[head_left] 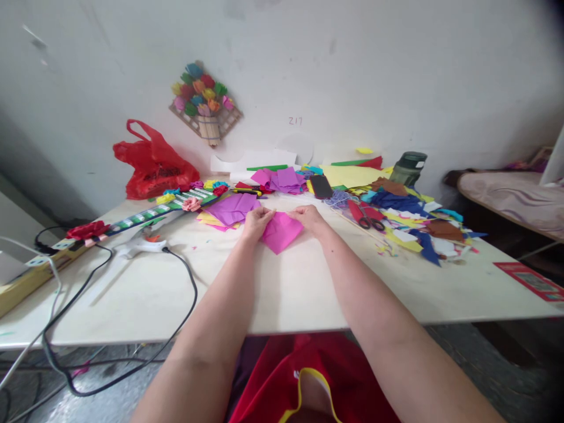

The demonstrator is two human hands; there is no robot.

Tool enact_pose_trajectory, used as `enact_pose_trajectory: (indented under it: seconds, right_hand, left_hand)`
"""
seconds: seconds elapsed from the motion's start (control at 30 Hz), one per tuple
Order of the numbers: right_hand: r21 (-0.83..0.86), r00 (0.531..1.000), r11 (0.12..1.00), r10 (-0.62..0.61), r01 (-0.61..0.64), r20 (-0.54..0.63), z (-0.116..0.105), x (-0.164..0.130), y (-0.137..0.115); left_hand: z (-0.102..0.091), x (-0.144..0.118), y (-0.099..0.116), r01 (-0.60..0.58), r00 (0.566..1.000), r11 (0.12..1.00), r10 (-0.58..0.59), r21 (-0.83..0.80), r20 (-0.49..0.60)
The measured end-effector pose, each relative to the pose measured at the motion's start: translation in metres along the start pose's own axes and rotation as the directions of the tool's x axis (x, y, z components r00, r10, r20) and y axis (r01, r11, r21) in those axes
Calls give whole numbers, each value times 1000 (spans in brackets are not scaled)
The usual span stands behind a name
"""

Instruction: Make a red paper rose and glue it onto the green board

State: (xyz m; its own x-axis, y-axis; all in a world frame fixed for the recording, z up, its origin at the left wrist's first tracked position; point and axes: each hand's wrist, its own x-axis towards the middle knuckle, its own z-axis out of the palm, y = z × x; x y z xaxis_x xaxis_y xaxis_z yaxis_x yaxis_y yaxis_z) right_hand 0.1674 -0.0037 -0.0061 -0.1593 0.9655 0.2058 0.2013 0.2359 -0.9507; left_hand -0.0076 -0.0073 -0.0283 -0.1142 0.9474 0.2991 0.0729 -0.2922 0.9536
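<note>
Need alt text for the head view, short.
Two bare hands, left hand and right hand, pinch a folded square of magenta paper on a pale tabletop. Beyond lie purple paper sheets, red-handled scissors, a black phone and coloured paper scraps; a red plastic bag sits far left.

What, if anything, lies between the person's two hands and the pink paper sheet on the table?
Nothing visible. The left hand and the right hand both already rest on the upper corners of the pink paper sheet, which lies on a bare part of the table, apart from the purple paper pile behind.
</note>
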Motion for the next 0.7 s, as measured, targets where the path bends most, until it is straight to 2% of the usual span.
enact_pose_trajectory:
  seconds: [0.13,0.23,0.33,0.47,0.57,0.7]
  right_hand:
    - [-28,999,999,-38,38,14,0,1,2]
    - [40,1000,999,-19,18,19,1,2,3]
    - [232,1000,973,-1,2,-4,4,2,3]
    - [435,988,887,137,-152,65,10,3,3]
    - [493,975,841,186,-222,122,17,2,2]
    - [512,966,819,218,-260,141,28,-2,-2]
  left_hand:
    - [0,-3,3,32,997,999,-34,37,64]
    - [-1,-2,1,37,997,998,-40,60,58]
    - [0,1,-3,41,999,999,-41,-10,-8]
    - [1,4,-2,8,989,987,-32,-159,-146]
    - [2,5,1,-5,977,976,-42,-218,-211]
    - [5,3,4,11,961,979,-66,-203,-269]
